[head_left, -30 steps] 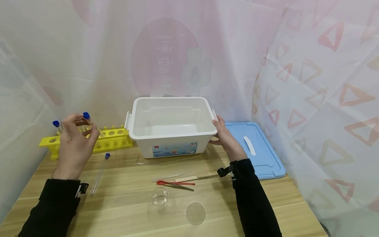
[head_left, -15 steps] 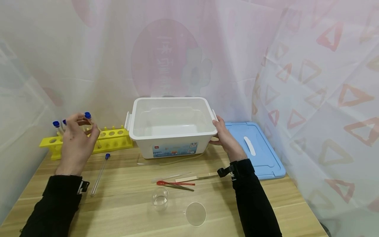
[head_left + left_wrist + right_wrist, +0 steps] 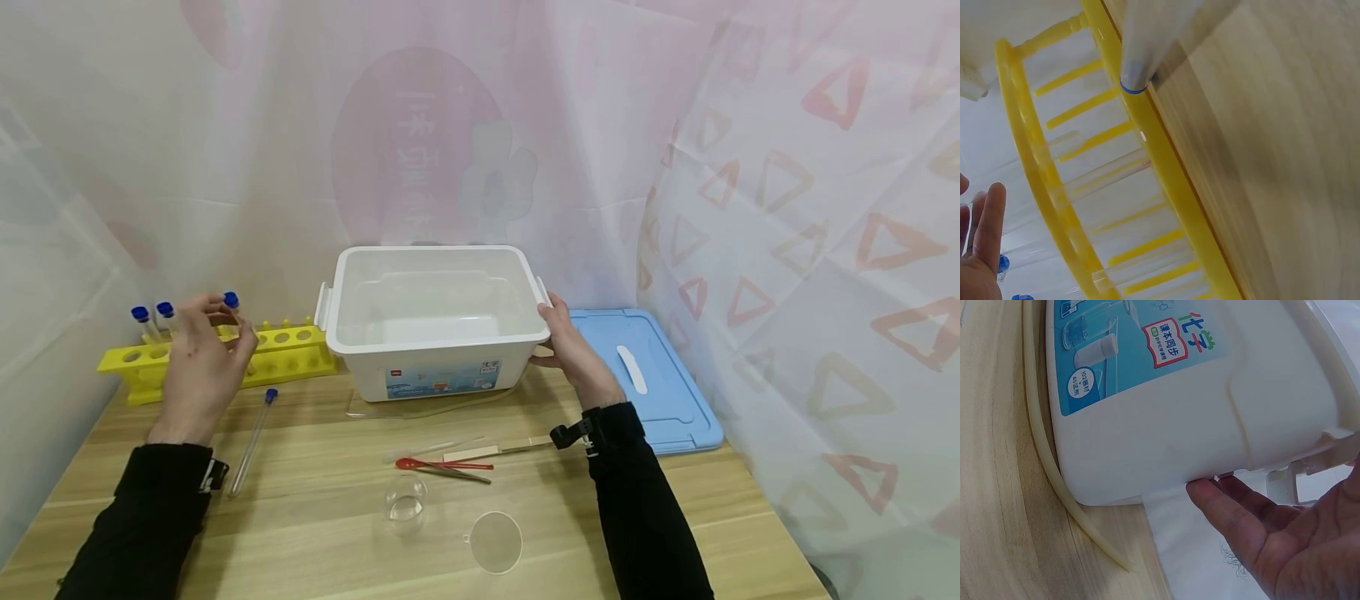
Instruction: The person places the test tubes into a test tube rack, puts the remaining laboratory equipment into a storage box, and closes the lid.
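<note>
My left hand (image 3: 206, 367) is at the yellow test tube rack (image 3: 292, 360), its fingertips pinching a test tube (image 3: 232, 305) near the blue cap. In the left wrist view the clear end of a tube (image 3: 1063, 147) reaches through the rack's top bar. Other blue-capped tubes stand at the rack's left part, partly behind the hand. One more capped tube (image 3: 253, 442) lies on the table in front. On the other side, my right hand (image 3: 573, 346) grips the handle end of a white plastic bin (image 3: 442, 367), with fingertips touching its side in the right wrist view.
Behind the right forearm lies a blue lid (image 3: 663, 392). Before the bin are a red spoon (image 3: 408, 463), a wooden clamp (image 3: 472, 453), a clear beaker (image 3: 406, 507) and a round clear funnel-like piece (image 3: 495, 542). Pale rubber tubing (image 3: 1044, 450) runs along the bin's base.
My left hand has shifted slightly right and down with the tube, uncovering a second capped tube at the rack's left. The right hand and the bin have stayed put.
</note>
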Motion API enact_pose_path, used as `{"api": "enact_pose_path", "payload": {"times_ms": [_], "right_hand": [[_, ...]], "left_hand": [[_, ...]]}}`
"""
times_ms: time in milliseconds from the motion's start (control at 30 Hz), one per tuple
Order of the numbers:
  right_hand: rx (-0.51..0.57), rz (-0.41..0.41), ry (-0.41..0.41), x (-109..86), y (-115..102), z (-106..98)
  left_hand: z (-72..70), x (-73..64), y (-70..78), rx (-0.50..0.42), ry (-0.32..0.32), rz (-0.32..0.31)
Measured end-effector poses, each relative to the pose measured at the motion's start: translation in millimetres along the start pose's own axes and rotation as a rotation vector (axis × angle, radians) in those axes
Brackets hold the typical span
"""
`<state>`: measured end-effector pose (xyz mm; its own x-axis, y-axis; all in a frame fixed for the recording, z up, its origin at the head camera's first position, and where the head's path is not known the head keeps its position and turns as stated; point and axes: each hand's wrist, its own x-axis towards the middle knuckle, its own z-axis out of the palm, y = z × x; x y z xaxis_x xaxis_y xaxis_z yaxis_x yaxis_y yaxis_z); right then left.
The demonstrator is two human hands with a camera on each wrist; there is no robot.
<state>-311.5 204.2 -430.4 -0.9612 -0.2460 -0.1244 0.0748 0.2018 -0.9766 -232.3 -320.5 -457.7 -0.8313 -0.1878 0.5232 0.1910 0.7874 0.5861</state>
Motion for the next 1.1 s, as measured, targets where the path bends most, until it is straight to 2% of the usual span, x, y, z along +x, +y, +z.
{"api": "enact_pose_path", "payload": {"times_ms": [167,367,733,1100], "right_hand": [[0.001,-0.002,0.001,-0.1,0.5,-0.8],[0.007,0.001,0.003,-0.8,0.6,-1.2],[0.005,0.006,0.003,-2.4,-1.9,-0.5],[0.007,0.002,0.002,-2.4,-0.6,-0.7]], "left_hand": [[3.8,0.3,-3.0,0.020,-0.021,-0.030],[7.5,-0.3,-7.8,0.047,-0.014,-0.006],[9.2,1.1,-8.3,0.098,-0.044,-0.023],[6.9,3.2,-5.5,0.131,-0.060,0.024]]}}
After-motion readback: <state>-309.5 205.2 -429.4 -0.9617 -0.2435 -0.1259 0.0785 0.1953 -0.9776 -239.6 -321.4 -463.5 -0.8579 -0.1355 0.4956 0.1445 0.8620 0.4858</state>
